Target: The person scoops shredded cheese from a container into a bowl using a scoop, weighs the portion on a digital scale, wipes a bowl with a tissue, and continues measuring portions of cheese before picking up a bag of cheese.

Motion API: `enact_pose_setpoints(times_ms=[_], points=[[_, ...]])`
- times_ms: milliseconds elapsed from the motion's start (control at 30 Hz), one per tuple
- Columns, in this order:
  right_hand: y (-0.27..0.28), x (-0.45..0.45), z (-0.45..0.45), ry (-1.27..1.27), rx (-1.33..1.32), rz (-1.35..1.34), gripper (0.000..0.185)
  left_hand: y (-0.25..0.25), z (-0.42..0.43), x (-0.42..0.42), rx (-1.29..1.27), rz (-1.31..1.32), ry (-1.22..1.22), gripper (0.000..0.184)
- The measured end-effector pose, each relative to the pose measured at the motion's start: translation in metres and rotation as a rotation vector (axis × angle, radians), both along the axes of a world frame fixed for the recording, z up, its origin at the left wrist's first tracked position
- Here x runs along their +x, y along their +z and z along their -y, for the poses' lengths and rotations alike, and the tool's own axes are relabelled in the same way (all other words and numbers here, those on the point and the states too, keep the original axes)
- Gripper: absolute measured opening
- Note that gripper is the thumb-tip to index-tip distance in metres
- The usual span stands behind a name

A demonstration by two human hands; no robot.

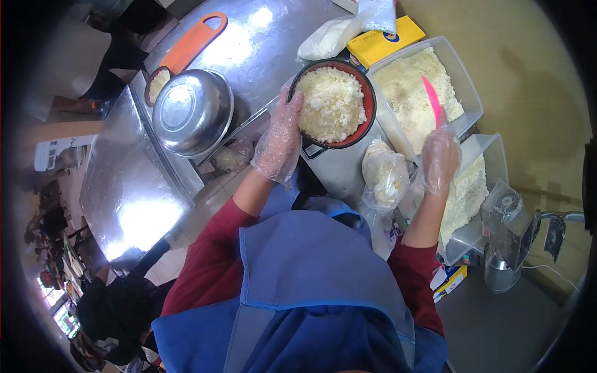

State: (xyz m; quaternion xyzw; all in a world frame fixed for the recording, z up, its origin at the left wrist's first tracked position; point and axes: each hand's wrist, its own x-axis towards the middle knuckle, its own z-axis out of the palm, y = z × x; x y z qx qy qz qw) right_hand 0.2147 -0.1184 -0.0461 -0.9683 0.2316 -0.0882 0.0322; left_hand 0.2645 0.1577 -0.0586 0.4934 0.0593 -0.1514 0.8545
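Observation:
My left hand (278,144), in a clear plastic glove, grips the left side of a dark-rimmed bowl (371,102) with a red inside. White, crumbly food (331,104), which looks grated, fills the bowl. My right hand (441,155), also gloved, is closed round the handle of a pink plastic knife (431,99). The blade points up and away over a clear plastic tub (471,102) of pale crumbly food. A second tub (495,149) with similar food lies just below, partly behind my right forearm. Between my hands sits a clear bag (384,176) of pale food.
An upturned metal bowl (194,112) and an orange paddle-shaped tool (194,45) lie on the metal table (249,53) at left. A yellow box (388,42) and plastic bags (333,36) are at the back. A metal appliance (502,267) stands at right. Another person (68,50) is far left.

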Motion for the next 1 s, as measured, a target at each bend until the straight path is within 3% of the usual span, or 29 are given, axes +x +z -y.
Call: enact_pose_setpoints(times_ms=[33,133,167,200,333,400,467,533,733,833,933,1000], points=[[-0.003,0.001,-0.001,-0.088,-0.015,-0.167,0.049,0.000,0.003,-0.001,-0.006,-0.003,-0.002,0.070],[-0.071,0.002,0.036,-0.049,-0.083,-0.337,0.052,0.005,0.009,-0.005,-0.060,-0.016,-0.010,0.068],[-0.081,-0.005,0.039,0.031,-0.153,-0.155,0.047,0.006,0.010,-0.006,0.016,-0.007,-0.012,0.067],[-0.063,-0.005,0.031,0.035,-0.156,-0.156,0.047,0.007,0.011,-0.006,0.094,0.000,-0.012,0.067],[0.065,-0.014,-0.032,0.134,0.436,0.352,0.032,-0.002,0.014,-0.005,0.197,0.099,-0.083,0.065],[0.100,-0.030,-0.052,0.185,0.528,0.289,0.030,-0.004,0.018,-0.005,0.287,0.118,-0.099,0.064],[0.107,-0.034,-0.065,0.239,0.625,0.230,0.028,-0.007,0.018,-0.006,0.334,0.111,-0.128,0.062],[0.105,-0.034,-0.072,0.438,0.397,0.269,0.026,-0.007,0.021,-0.006,0.383,0.108,-0.157,0.061],[0.100,-0.045,-0.077,0.469,0.298,0.148,0.028,-0.003,0.022,-0.011,0.426,0.193,-0.161,0.058],[0.102,-0.049,-0.073,0.448,0.271,0.158,0.028,0.002,0.022,-0.012,0.300,0.147,-0.160,0.057],[0.102,-0.049,-0.074,0.418,0.338,0.230,0.027,-0.014,0.020,-0.010,0.454,0.380,-0.137,0.056],[0.102,-0.049,-0.078,0.430,0.441,0.288,0.027,0.012,0.024,-0.015,0.197,0.098,-0.110,0.058]])
